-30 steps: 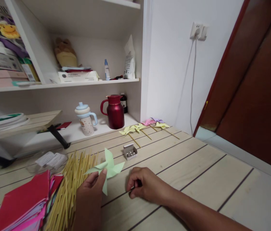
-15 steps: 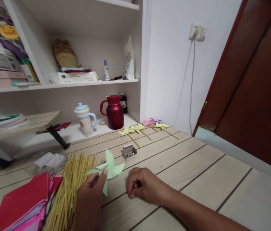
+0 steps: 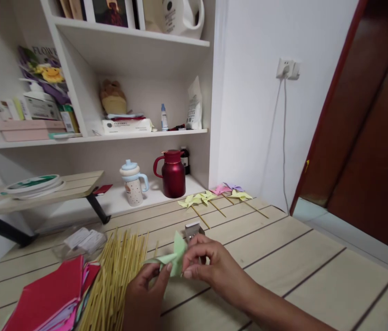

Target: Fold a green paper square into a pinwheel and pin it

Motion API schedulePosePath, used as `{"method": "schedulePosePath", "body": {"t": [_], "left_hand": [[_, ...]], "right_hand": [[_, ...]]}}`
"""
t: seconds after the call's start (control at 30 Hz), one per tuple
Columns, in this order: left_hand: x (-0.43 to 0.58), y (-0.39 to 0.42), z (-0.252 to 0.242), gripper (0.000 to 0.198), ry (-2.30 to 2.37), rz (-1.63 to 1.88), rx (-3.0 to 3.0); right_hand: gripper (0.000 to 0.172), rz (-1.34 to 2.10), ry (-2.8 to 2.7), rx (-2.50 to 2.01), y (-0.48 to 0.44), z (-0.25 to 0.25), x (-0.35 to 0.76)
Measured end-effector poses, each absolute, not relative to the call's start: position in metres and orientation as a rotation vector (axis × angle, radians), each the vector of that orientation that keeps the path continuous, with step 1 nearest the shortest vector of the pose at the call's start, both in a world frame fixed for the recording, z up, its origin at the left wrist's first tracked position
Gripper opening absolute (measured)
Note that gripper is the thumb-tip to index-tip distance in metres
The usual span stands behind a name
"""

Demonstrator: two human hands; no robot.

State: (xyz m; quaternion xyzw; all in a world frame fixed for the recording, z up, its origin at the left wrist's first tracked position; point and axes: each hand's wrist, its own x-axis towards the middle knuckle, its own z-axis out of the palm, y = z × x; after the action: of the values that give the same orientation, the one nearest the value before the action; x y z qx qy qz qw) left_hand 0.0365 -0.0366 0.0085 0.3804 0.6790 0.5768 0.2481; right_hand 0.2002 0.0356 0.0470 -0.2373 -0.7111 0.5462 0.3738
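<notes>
A light green paper pinwheel hangs just above the wooden table, pinched from both sides. My left hand grips its lower left edge with thumb and fingers. My right hand closes its fingertips on the pinwheel's right side, near the middle. Behind my right hand, partly hidden, sits a small open box of pins. A heap of thin wooden sticks lies just left of my hands.
A stack of red and pink paper sheets lies at the front left. Several finished pinwheels on sticks lie at the table's far side. A red jug and a lidded cup stand on the low shelf behind.
My right hand rose from the table and came left onto the pinwheel. The pinwheel now sits between both hands. The view tilted up, so more shelving shows.
</notes>
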Motion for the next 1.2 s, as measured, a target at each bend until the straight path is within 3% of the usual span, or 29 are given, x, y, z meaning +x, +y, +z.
{"method": "schedulePosePath", "body": {"t": [0.4, 1.2], "left_hand": [[0.025, -0.033, 0.002, 0.039, 1.938, 1.582, 0.958], [0.033, -0.042, 0.005, 0.033, 1.924, 1.5, 1.154]], "right_hand": [[0.011, 1.338, -1.746, -0.575, 0.039, 0.028, 0.18], [0.014, 1.353, -1.695, -0.621, 0.037, 0.023, 0.187]]}}
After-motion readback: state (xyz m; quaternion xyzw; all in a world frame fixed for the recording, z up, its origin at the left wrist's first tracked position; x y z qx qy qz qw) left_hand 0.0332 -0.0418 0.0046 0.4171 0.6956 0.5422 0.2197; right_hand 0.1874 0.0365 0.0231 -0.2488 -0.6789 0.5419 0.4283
